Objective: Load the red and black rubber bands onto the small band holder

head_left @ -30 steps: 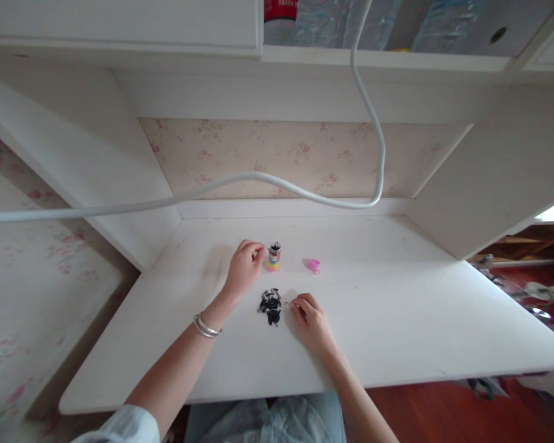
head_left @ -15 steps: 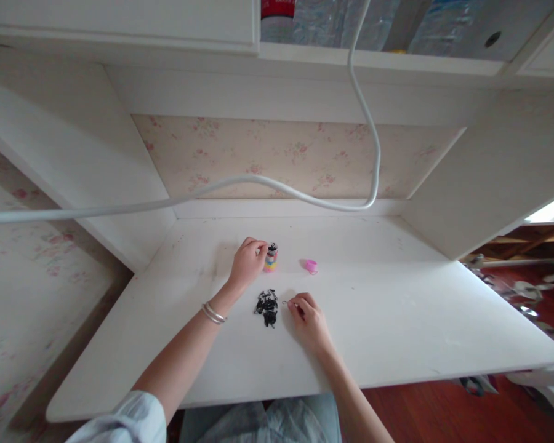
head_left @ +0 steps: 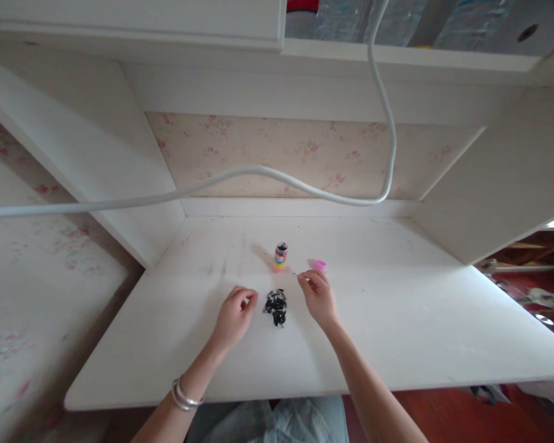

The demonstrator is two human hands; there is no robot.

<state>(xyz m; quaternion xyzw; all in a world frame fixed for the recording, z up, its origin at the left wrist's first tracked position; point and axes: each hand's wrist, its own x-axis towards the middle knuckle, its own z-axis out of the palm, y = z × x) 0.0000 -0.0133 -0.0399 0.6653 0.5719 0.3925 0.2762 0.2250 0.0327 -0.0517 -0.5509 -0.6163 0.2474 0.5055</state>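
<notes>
Two hands on my feed, both over one white desk. Right hand, on the right: thumb and fingertips are pinched together, gripping one thin, loop-ended piece that pokes out leftward, above the desk on the near side of the jar. Left hand, on the left: fingers curled, thumb and forefinger nearly meeting; whether anything sits between those tips, I cannot tell.

Between the hands, one pile of black pieces, thin and tangled; I can't get a count, they overlap too much. The left fingertips are just beside its left edge, apart from it.

Farther back, one small jar, upright, banded in several colours, with black showing at its mouth; how many pieces are inside, I can't make out. To the right of it, one pink cap, partly behind the right fingers; I can't call whether they touch it.

Two silver bangles on the left wrist. One white cable crosses in front of the one flowered panel at the far side. Near edge: one lap in pale blue cloth.
</notes>
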